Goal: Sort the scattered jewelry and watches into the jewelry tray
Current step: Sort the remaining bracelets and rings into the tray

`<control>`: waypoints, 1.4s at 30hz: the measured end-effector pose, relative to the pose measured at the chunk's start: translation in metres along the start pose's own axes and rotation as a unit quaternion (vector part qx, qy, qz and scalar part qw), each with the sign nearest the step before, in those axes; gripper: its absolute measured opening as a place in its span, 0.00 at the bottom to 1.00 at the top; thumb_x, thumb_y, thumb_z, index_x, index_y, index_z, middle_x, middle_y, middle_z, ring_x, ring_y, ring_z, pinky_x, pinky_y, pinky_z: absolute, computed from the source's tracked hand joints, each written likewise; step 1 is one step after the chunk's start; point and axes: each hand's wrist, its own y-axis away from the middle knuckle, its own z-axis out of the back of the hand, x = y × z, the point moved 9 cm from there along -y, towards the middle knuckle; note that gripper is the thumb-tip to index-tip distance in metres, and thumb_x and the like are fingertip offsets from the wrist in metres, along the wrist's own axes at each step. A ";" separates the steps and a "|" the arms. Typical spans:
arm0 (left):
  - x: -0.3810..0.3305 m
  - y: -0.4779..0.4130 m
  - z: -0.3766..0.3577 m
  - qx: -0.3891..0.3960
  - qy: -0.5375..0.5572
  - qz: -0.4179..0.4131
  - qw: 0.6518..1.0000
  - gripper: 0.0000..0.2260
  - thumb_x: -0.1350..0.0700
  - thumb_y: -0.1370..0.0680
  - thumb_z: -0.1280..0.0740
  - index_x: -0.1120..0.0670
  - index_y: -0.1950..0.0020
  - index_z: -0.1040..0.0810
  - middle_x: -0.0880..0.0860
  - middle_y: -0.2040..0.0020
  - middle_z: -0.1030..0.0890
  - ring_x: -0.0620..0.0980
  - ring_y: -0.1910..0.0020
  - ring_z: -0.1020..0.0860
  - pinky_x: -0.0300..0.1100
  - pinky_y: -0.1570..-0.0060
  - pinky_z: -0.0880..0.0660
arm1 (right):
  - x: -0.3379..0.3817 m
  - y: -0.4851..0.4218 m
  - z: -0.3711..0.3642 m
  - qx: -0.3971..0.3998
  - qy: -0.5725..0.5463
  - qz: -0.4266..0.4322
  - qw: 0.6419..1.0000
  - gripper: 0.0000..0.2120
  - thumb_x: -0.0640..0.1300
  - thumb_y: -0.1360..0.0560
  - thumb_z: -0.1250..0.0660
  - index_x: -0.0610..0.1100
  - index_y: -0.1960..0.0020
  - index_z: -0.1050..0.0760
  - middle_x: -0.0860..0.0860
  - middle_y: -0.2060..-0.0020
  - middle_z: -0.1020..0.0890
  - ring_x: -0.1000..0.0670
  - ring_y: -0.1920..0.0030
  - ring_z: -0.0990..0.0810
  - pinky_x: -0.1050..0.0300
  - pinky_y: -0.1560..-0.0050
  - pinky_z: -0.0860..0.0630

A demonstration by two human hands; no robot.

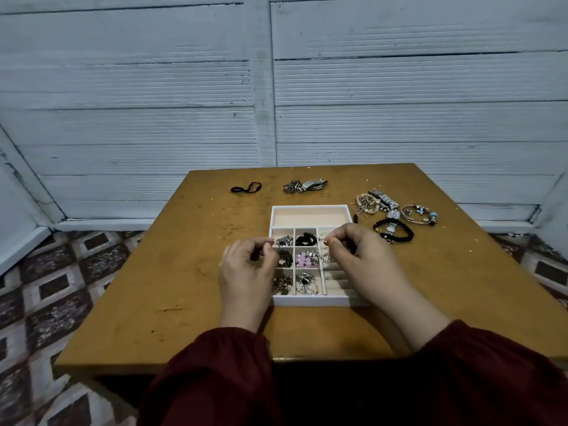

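A white jewelry tray sits mid-table, its small compartments holding beads and metal pieces, its long back compartment bare. My left hand and my right hand hover over it, each pinching one end of a thin silver chain that sags between them with a small pendant. Loose on the table: a silver watch with chains, a small ring, a black band, bead bracelets with a watch, a black bead bracelet, a charm bangle.
The brown wooden table stands against a pale blue corrugated wall. A patterned floor lies to the left and right. Dark red sleeves cover both forearms at the near table edge.
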 end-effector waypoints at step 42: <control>0.012 0.003 0.005 -0.009 0.024 0.009 1.000 0.05 0.59 0.26 0.33 0.54 0.56 0.17 0.48 0.59 0.19 0.52 0.56 0.22 0.53 0.54 0.23 | 0.026 0.009 -0.033 0.095 0.339 0.103 0.930 0.06 0.54 0.29 0.30 0.55 0.55 0.17 0.57 0.55 0.21 0.50 0.48 0.31 0.55 0.50 0.36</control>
